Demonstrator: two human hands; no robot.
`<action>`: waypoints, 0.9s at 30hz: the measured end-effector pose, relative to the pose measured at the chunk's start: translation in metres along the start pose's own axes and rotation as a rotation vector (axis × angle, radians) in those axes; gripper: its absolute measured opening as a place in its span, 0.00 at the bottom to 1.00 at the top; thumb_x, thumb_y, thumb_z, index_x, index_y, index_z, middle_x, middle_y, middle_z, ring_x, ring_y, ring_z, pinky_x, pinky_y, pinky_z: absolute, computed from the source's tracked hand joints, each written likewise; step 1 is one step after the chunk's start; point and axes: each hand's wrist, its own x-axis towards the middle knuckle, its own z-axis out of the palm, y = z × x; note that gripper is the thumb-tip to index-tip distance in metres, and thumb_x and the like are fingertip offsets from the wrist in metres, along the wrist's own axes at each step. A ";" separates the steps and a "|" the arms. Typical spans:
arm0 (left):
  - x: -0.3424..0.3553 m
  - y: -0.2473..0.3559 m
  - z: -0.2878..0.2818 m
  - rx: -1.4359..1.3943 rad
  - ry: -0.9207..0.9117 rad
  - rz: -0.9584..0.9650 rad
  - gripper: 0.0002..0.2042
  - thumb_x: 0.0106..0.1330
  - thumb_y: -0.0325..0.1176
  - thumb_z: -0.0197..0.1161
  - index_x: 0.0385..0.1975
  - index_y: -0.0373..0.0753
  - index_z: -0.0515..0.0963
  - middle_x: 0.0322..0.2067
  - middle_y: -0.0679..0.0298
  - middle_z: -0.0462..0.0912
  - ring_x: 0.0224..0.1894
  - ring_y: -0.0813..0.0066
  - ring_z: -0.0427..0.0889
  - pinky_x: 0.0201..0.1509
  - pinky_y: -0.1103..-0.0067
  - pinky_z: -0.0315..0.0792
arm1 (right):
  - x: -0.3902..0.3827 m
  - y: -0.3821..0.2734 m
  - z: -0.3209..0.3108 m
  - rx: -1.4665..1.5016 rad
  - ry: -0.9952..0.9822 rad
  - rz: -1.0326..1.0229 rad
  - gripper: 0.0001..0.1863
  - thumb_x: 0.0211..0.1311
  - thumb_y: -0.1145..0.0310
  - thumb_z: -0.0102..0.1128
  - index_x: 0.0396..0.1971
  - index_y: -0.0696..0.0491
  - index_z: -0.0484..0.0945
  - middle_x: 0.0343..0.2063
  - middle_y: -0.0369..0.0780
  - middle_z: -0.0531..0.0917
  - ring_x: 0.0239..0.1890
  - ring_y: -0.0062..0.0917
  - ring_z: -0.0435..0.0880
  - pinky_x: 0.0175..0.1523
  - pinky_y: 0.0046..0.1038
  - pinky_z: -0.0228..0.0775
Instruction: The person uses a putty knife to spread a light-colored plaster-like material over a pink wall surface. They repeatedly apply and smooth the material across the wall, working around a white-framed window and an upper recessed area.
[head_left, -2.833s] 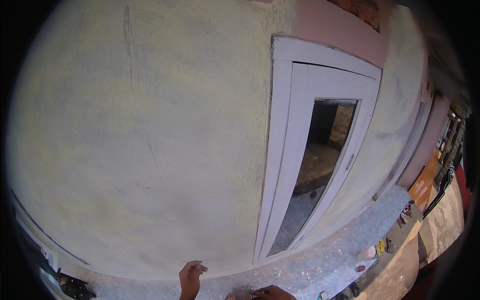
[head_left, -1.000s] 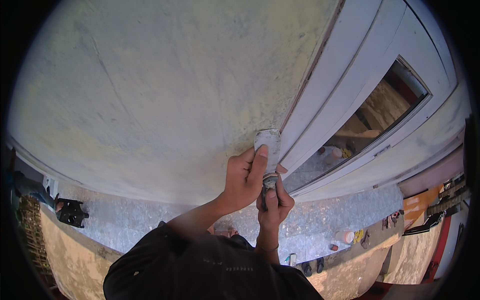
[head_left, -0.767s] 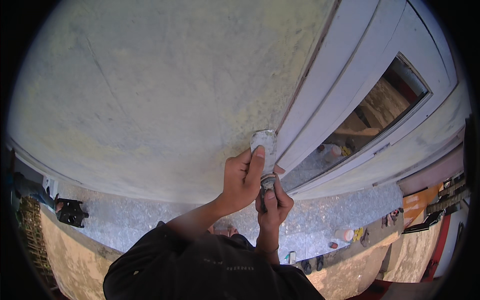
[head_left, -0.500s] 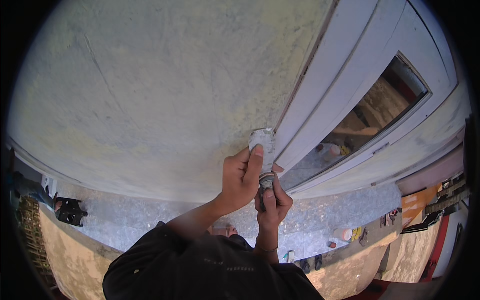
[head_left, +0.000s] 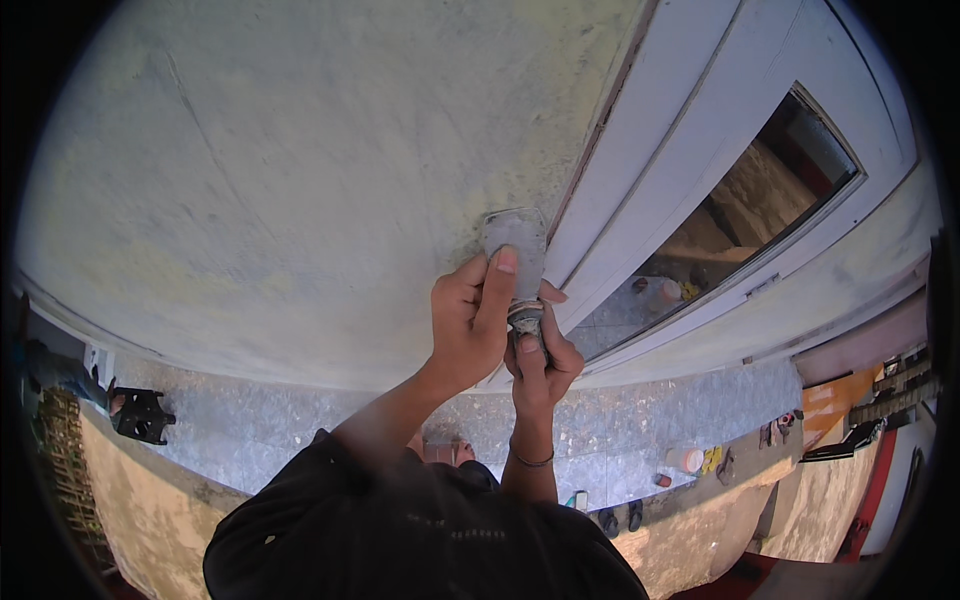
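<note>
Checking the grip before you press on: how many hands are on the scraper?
2. The left hand presses a finger along the blade of the scraper against the wall; the right hand grips its handle below.

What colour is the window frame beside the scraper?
White, the window frame in the head view, right of the scraper.

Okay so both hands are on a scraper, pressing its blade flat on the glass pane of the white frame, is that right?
Not quite. In the head view the left hand and right hand do hold the scraper, but its blade lies on the plastered wall, just left of the white frame, not on the glass.
</note>
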 end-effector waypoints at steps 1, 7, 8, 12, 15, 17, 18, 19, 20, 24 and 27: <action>0.000 0.004 -0.001 -0.005 -0.002 0.001 0.20 0.86 0.38 0.50 0.36 0.30 0.82 0.31 0.58 0.92 0.28 0.88 0.78 0.31 0.85 0.71 | 0.001 -0.002 0.001 -0.012 0.014 0.031 0.25 0.70 0.72 0.64 0.64 0.66 0.79 0.21 0.36 0.82 0.22 0.14 0.75 0.28 0.20 0.67; 0.000 0.015 -0.001 -0.028 -0.031 -0.018 0.20 0.86 0.39 0.52 0.34 0.32 0.81 0.26 0.66 0.87 0.29 0.91 0.72 0.31 0.85 0.66 | -0.007 -0.016 0.007 -0.001 0.086 0.127 0.24 0.70 0.73 0.63 0.64 0.65 0.79 0.21 0.36 0.82 0.22 0.15 0.76 0.29 0.20 0.67; -0.001 0.016 0.000 -0.046 -0.002 -0.030 0.20 0.85 0.39 0.52 0.33 0.32 0.81 0.25 0.68 0.86 0.29 0.91 0.71 0.31 0.85 0.66 | -0.009 -0.019 0.007 0.007 0.064 0.084 0.24 0.70 0.74 0.63 0.64 0.65 0.79 0.21 0.36 0.82 0.22 0.15 0.76 0.28 0.20 0.66; 0.001 0.015 0.000 -0.012 0.011 -0.040 0.20 0.85 0.40 0.53 0.33 0.32 0.81 0.24 0.69 0.85 0.28 0.92 0.71 0.31 0.84 0.65 | -0.011 -0.025 0.007 0.003 0.070 0.095 0.24 0.70 0.74 0.63 0.65 0.64 0.79 0.21 0.36 0.81 0.22 0.14 0.74 0.28 0.19 0.64; -0.001 0.013 0.001 -0.048 -0.013 -0.064 0.20 0.85 0.40 0.53 0.33 0.31 0.81 0.25 0.68 0.85 0.28 0.91 0.72 0.31 0.85 0.66 | -0.011 -0.030 0.006 -0.025 0.067 0.117 0.24 0.70 0.74 0.63 0.65 0.63 0.79 0.20 0.35 0.81 0.21 0.13 0.74 0.27 0.19 0.64; 0.000 0.011 0.002 -0.082 -0.013 -0.137 0.20 0.85 0.40 0.53 0.33 0.31 0.81 0.25 0.67 0.86 0.29 0.90 0.73 0.31 0.85 0.67 | -0.009 -0.031 0.006 -0.027 0.071 0.117 0.24 0.71 0.74 0.63 0.65 0.63 0.79 0.20 0.35 0.81 0.21 0.13 0.73 0.27 0.19 0.63; 0.000 0.011 0.001 -0.088 -0.019 -0.069 0.20 0.85 0.40 0.53 0.35 0.30 0.82 0.27 0.64 0.88 0.28 0.90 0.75 0.31 0.85 0.68 | -0.009 -0.031 0.006 -0.018 0.080 0.123 0.24 0.71 0.74 0.63 0.65 0.63 0.79 0.20 0.35 0.81 0.21 0.12 0.73 0.26 0.19 0.63; 0.002 0.010 0.001 -0.088 -0.032 -0.041 0.20 0.85 0.40 0.53 0.37 0.29 0.83 0.29 0.61 0.90 0.27 0.89 0.77 0.30 0.84 0.69 | -0.008 -0.031 0.006 -0.010 0.086 0.131 0.24 0.71 0.74 0.63 0.65 0.63 0.79 0.20 0.35 0.81 0.21 0.12 0.72 0.26 0.19 0.62; 0.001 0.009 0.002 -0.112 -0.029 -0.008 0.20 0.85 0.40 0.53 0.39 0.28 0.83 0.30 0.58 0.92 0.27 0.89 0.79 0.29 0.84 0.71 | -0.007 -0.032 0.006 -0.020 0.074 0.116 0.24 0.71 0.74 0.63 0.65 0.63 0.79 0.21 0.35 0.81 0.21 0.12 0.72 0.26 0.19 0.62; 0.001 0.010 0.002 -0.079 -0.008 -0.033 0.19 0.85 0.40 0.53 0.40 0.28 0.83 0.30 0.57 0.91 0.28 0.88 0.80 0.30 0.84 0.72 | -0.005 -0.036 0.007 -0.034 0.076 0.141 0.24 0.71 0.73 0.63 0.65 0.62 0.79 0.21 0.35 0.82 0.21 0.12 0.73 0.25 0.18 0.61; 0.002 0.014 0.003 -0.046 0.010 -0.012 0.19 0.85 0.40 0.53 0.40 0.28 0.83 0.30 0.57 0.91 0.28 0.87 0.82 0.31 0.84 0.74 | -0.003 -0.041 0.009 -0.009 0.057 0.118 0.24 0.71 0.73 0.63 0.65 0.62 0.79 0.21 0.35 0.82 0.21 0.12 0.74 0.25 0.18 0.61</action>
